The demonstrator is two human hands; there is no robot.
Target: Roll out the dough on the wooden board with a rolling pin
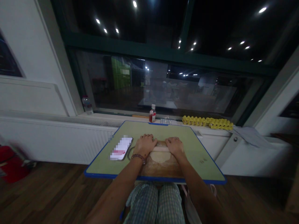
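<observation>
A pale rolling pin (160, 149) lies crosswise over a flat, rounded sheet of dough (160, 158). Beneath the dough is a brown wooden board (161, 170). My left hand (145, 145) is closed over the pin's left end, fingers curled forward; a beaded bracelet circles that wrist. The right end of the pin is under my right hand (175, 145), also closed over it. Both palms hide the pin's ends. Most of the dough shows on the near side of the pin, between my wrists.
The board rests on a small green table (198, 161) with a blue edge. A phone (122, 148) lies left of my left hand. Beyond, on the sill, stand a small red-labelled bottle (152, 114), a yellow egg tray (206, 122) and a clear plastic bottle (87, 105).
</observation>
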